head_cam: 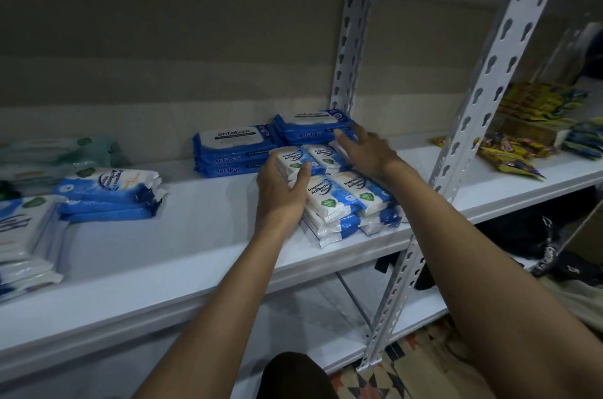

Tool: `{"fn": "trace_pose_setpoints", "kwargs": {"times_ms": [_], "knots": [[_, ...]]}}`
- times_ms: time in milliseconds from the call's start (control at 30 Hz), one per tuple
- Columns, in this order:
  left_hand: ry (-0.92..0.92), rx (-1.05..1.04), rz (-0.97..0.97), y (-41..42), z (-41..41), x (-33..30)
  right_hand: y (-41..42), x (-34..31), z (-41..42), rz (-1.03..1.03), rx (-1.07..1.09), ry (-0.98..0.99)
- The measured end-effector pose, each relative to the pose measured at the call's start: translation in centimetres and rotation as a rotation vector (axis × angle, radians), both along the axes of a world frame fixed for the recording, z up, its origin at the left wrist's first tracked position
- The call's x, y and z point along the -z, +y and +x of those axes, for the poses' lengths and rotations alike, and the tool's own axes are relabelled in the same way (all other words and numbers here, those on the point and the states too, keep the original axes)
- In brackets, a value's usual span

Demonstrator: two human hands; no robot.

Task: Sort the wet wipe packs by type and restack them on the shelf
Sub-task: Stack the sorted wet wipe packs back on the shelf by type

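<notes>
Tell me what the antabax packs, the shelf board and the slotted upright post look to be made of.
antabax packs: soft plastic film, slightly glossy; the edges crumple and catch light, with a paler label-like patch on top.
shelf board: smooth white surface with a soft sheen, probably painted metal or laminate; the picture cannot settle which.
slotted upright post: white-painted metal angle, judging by its thin folded section and punched keyhole slots.

Dim room: beige wall (pixel 163 39) behind white slotted metal uprights (pixel 489 98), patterned rug (pixel 424 362) on the floor.
</notes>
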State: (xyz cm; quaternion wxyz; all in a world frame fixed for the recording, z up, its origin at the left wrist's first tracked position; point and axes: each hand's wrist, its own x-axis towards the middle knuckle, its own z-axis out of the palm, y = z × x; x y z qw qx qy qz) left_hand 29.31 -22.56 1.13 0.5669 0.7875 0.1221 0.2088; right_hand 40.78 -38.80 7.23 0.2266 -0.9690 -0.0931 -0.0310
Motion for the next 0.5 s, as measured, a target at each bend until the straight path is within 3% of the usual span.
{"fn": "trace_pose_setpoints", "kwargs": {"times_ms": [67, 167, 300, 500], "knots": [[-0.084, -0.032, 0.000, 0.1, -1.6, -0.3, -0.9, -0.7, -0.9, -0.002, 0.022, -0.080], [-0.193, 0.130, 0.135, 0.4, -3.9, 0.0, -2.9, -0.9, -3.1, -0.112, 0.000, -0.077], [-0.168, 0.292, 0.406, 0.1, -4.7, 0.7, -4.9, 0.5, -6.1, -0.061, -0.090, -0.084], [-0.177, 0.284, 0.604, -0.4, -4.6, 1.2, -4.0, 2.6, -8.4, -0.099, -0.015, -0.231]]}}
